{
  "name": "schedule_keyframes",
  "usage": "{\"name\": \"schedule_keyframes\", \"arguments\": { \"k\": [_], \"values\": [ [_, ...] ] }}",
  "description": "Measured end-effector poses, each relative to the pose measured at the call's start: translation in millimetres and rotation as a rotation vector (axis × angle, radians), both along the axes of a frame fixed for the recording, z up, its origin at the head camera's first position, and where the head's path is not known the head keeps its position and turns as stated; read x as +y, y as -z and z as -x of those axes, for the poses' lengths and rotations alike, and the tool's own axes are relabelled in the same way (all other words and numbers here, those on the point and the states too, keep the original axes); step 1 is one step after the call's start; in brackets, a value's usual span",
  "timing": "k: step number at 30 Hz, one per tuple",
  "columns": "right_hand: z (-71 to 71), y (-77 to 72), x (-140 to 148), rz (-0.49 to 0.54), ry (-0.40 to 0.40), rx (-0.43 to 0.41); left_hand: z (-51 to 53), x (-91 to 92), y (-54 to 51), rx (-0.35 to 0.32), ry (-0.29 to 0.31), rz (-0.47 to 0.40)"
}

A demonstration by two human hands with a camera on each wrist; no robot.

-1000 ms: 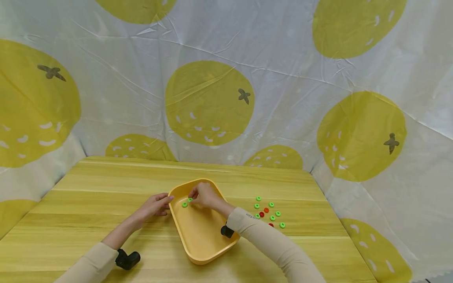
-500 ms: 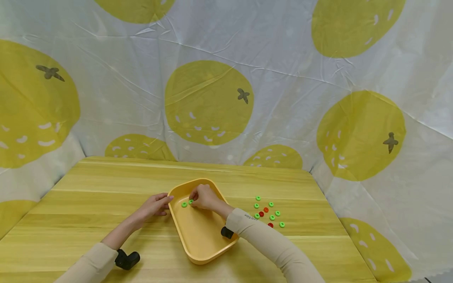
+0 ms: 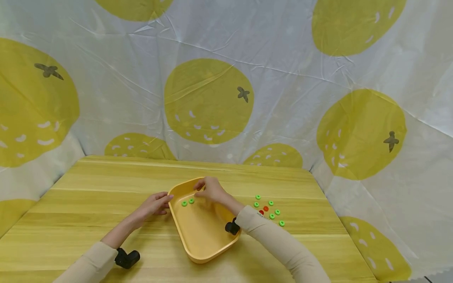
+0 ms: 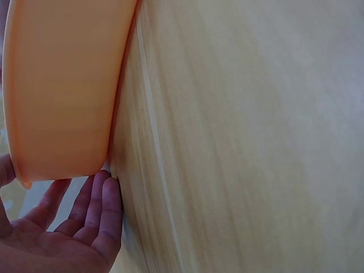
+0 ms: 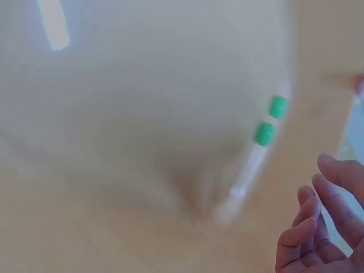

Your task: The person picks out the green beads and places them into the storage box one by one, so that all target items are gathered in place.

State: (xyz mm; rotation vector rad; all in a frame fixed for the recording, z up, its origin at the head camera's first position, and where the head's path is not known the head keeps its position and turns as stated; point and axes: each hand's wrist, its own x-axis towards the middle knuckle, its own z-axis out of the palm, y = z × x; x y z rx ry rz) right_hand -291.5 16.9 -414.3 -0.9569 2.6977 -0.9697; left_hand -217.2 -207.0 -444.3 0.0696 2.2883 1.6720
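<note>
**Two green rings in the tray, our right hand free above its far end**

The two green rings lie on the tray's floor toward 11 o'clock, side by side with a slight gap between them. We judge the step in hand to be setting rings in a row along that end, so an even gap and a common line matter most.

Our right hand hovers over the tray at 12 o'clock, thumb and fingers apart, pinching nothing that we can see. To do this well, we should lift it straight up before swinging out, so that no knuckle nudges the rings or clips the wall.

Our left hand grips the tray at 10 o'clock, thumb at the rim and fingers against the outer wall; a light, steady hold there should stop the tray twisting without tipping it.

Outside the tray, toward 3 o'clock, loose green rings are scattered on the table, with an orange-red ring and a darker red ring among them; our right sleeve may cover more. We do best to pinch a ring by its sides and lower it rather than drop it, since it could roll.
</note>
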Motion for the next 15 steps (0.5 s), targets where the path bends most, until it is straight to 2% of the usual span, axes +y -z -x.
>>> {"name": "schedule_keyframes", "arguments": {
  "k": [9,15],
  "values": [
    [7.4,-27.8,22.0,0.075,0.039,-0.011,-1.6,0.2,-1.6,0.004,-0.001,0.013],
    [19.4,-40.4,49.2,0.131,0.106,-0.003,-1.0,0.5,-1.2,0.010,0.000,0.012]
  ]
}}
